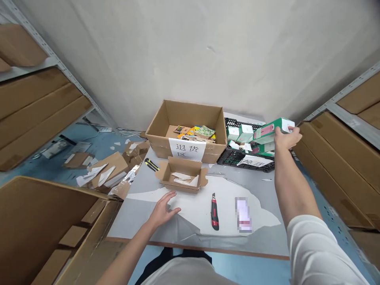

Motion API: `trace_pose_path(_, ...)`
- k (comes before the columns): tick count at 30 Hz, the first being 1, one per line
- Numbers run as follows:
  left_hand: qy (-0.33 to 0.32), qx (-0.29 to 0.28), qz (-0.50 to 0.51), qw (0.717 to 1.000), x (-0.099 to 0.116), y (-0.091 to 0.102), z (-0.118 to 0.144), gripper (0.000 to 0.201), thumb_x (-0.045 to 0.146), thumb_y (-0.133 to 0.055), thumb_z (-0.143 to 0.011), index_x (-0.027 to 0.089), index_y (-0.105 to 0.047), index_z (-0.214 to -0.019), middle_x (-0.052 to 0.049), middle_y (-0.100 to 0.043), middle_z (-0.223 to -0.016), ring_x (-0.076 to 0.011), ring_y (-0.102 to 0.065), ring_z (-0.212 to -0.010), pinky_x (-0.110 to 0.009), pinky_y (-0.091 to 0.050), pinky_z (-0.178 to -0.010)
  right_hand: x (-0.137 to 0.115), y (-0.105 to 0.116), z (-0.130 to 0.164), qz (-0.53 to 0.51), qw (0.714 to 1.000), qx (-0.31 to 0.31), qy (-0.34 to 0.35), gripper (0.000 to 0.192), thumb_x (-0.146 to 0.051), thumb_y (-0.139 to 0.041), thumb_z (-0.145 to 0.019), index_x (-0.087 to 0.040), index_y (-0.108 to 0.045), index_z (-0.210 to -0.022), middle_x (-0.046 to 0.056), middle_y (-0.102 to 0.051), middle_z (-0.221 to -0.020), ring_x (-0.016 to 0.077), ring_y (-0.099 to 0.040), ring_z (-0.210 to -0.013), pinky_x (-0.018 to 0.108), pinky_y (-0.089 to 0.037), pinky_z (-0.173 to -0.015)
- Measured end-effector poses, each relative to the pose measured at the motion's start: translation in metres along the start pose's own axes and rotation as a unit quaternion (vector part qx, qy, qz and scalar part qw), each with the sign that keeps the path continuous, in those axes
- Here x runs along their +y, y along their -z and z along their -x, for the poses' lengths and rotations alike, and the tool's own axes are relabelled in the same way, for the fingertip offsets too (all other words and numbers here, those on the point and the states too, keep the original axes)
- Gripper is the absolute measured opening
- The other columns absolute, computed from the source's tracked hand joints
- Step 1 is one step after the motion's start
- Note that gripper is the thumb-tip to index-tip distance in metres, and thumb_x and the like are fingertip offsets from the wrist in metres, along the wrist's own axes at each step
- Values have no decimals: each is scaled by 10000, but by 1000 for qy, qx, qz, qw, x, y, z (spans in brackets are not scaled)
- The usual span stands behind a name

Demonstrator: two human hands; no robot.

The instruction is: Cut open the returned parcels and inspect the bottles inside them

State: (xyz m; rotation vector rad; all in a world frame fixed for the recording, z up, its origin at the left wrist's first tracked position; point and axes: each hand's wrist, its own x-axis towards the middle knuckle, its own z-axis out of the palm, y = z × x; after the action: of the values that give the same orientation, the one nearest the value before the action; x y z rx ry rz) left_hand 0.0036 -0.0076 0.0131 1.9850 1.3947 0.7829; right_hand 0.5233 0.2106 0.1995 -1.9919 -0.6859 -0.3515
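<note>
Right hand [286, 138] grips a green box [264, 133] by the table's [132, 221] far right corner; loose grip could drop it! Left hand [164, 210] open.

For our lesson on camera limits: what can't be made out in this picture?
In the head view:
Lilac item: details masked by pixelation.
Black crate: floor mostly hidden by green-and-white boxes.
Held box: one end partly covered by the right hand.
Left forearm: cut off by bottom edge.

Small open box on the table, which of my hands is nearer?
Left. Your left hand is just on your side of the small box; your right hand, farther away, holds a green box by the black crate.
</note>
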Motion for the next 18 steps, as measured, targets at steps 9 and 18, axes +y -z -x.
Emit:
trace_pose_path(9,54,-7,-32,998,2,-10,15,492,455,-641,-760,218,-564,-1185,-111,-596,-1252,-279,-534,-1203,-453,-467,-995,39,-66,0,-4,997,-64,31,421,-335,-680,-706,-182,-530,-1068,109,-427,-1119,245,-502,-1000,420,-363,-956)
trace_pose_path(18,66,-41,-42,996,5,-21,28,522,481,-636,-764,213,-561,-1205,-121,-571,-1290,-285,-509,-1231,-451,-458,-1010,68,-81,19,31,984,-164,66,441,-342,-753,-599,-192,-533,-952,74,-463,-1018,262,-476,-1006,433,-366,-944)
